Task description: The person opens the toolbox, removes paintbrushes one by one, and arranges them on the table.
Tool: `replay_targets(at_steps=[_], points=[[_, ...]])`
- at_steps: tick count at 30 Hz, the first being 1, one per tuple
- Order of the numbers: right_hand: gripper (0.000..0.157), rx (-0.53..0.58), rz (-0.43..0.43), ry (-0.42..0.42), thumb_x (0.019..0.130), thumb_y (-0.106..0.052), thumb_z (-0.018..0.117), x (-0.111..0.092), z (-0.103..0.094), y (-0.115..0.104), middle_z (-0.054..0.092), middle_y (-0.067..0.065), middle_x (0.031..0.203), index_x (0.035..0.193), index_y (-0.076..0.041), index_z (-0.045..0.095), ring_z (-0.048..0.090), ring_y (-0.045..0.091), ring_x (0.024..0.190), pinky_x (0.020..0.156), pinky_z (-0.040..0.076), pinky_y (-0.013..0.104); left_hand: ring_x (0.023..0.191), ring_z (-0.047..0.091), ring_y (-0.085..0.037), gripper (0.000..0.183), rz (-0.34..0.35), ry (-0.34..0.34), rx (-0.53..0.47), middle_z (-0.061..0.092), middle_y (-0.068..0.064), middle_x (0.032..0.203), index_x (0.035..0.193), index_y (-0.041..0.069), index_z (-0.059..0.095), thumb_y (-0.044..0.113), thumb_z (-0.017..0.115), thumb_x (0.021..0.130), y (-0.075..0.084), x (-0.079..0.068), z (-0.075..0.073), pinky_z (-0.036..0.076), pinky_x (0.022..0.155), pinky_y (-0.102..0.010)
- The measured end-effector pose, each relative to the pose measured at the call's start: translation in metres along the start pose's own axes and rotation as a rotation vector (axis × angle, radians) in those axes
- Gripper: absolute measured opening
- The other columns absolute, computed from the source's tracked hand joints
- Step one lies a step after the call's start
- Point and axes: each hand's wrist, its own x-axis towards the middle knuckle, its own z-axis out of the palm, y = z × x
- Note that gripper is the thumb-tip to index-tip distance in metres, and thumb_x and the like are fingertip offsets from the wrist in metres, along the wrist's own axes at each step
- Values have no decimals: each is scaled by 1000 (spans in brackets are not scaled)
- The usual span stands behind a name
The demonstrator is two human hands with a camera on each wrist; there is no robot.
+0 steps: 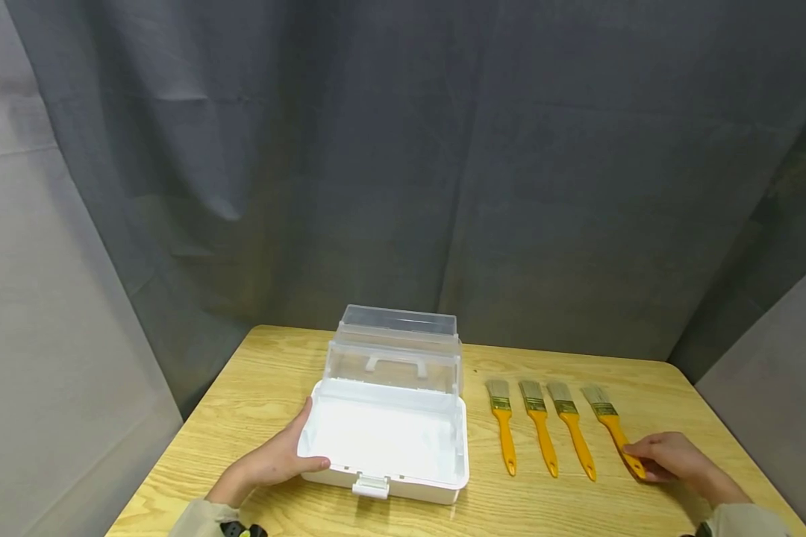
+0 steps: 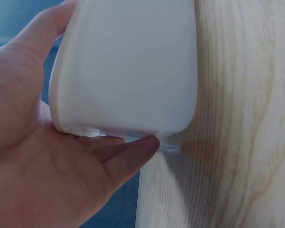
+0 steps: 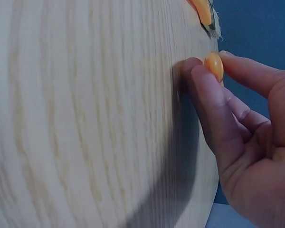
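A white plastic storage box (image 1: 426, 492) stands on the table with its clear lid (image 1: 396, 365) raised at the back. My left hand (image 1: 275, 456) grips the box's left end, thumb at the front rim and fingers round the far corner. In the left wrist view the hand (image 2: 52, 161) spans the box's smooth end wall (image 2: 128, 71). Over at the right, my right hand (image 1: 675, 459) pinches a paintbrush (image 1: 614, 429) near the tip of its orange handle. The right wrist view shows that handle end (image 3: 213, 65) between thumb and fingers.
Three more paintbrushes lie in a row between box and right hand: one nearest the box (image 1: 505, 436), a middle one (image 1: 542, 440) and another (image 1: 578, 440). All their bristles point to the back. Grey curtains (image 1: 403, 186) enclose the wooden table (image 1: 282, 365) behind and at the sides.
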Motion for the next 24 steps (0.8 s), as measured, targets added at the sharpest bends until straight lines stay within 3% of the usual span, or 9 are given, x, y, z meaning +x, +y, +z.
replay_targets(at_steps=[7, 18, 24], points=[[22, 5, 10, 8, 86, -25, 69, 1, 3, -2, 54, -1, 60, 79, -4, 65, 54, 8, 51, 55, 52, 25, 139, -1, -41, 117, -3, 1, -1, -10, -26, 153, 147, -2, -15, 32, 75, 81, 0, 1, -1, 7, 109, -57], [26, -93, -12, 71, 82, -27, 72, 4, 6, -1, 59, 3, 60, 76, -2, 65, 56, 12, 51, 52, 51, 28, 140, -1, -40, 116, 11, 4, 8, -10, -25, 153, 147, -2, -16, 31, 75, 81, -1, 2, 0, 7, 109, -56], [28, -149, -24, 119, 81, -29, 73, 2, 7, -1, 62, 4, 64, 76, -2, 66, 59, 15, 56, 54, 52, 31, 139, 4, -41, 109, 31, -31, 60, -5, -27, 153, 147, -4, -10, 31, 72, 84, 4, 3, -10, 11, 109, -56]])
